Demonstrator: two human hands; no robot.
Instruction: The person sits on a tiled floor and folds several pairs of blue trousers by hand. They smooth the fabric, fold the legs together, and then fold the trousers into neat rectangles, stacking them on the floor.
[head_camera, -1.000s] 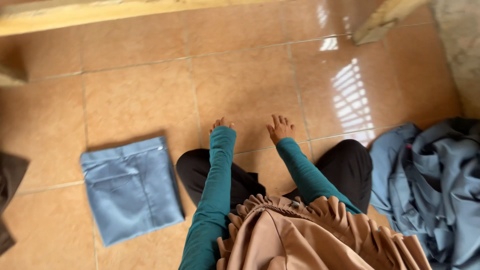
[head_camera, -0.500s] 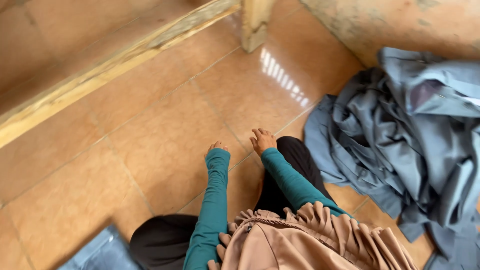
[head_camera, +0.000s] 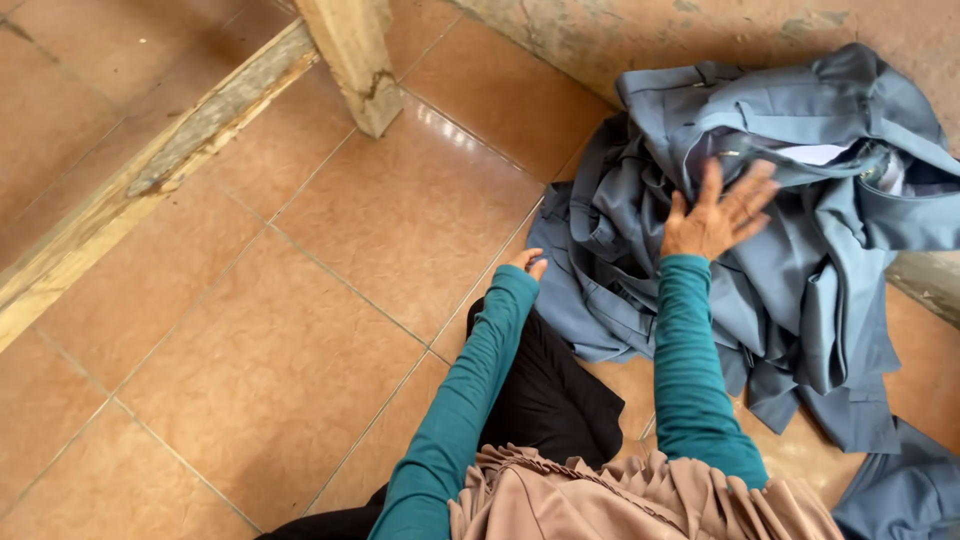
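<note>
A heap of crumpled grey-blue garments (head_camera: 800, 260) lies on the tiled floor at the right. My right hand (head_camera: 718, 212), in a teal sleeve, is spread out over the top of the heap, fingers apart, holding nothing. My left hand (head_camera: 528, 264) rests low at the heap's near left edge, by my black-clad knee (head_camera: 550, 390); its fingers are mostly hidden behind the teal cuff, so its grip is unclear.
Orange floor tiles (head_camera: 300, 330) stretch to the left. A worn wooden post (head_camera: 352, 62) and a wooden beam (head_camera: 130, 190) cross the upper left. A stained wall (head_camera: 640, 30) runs behind the heap. Beige pleated cloth (head_camera: 620, 500) covers my lap.
The view has swung right, away from the folded blue garment at the left. My right hand has lifted from my knee and reached out onto the garment heap.
</note>
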